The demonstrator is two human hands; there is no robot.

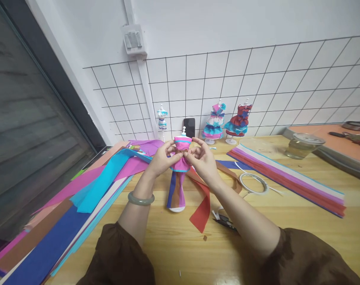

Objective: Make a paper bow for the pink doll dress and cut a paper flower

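- Nearest, two brown sleeves [120, 257] reach in over the wooden tabletop [162, 253], a green bangle [141, 199] around the left wrist.
- Just beside the right forearm lie black-handled snips [226, 223], partly hidden by it, with a small brown scrap [205, 238] near them.
- To the left, long strips [53, 247] in blue, brown, pink, white and turquoise overlap in a loose pile.
- At the centre, between the hands, a small dress form [180, 166] stands upright on a white base, wearing a pink top and skirt with turquoise edging above blue, brown and purple panels.
- The left hand [162, 159] and right hand [204, 159] pinch a brown strip [182, 152] at its waist, thumbs close together.
- A red strip [202, 211] trails to its right; beyond the right forearm sit a white coil [254, 183] and striped strips [289, 180].
- Farther right, a lidded cup [304, 147] stands beside an orange surface [331, 136].
- At the back, a dark phone [189, 126] and three dressed figures [214, 128] stand before a black wire grid [185, 77].
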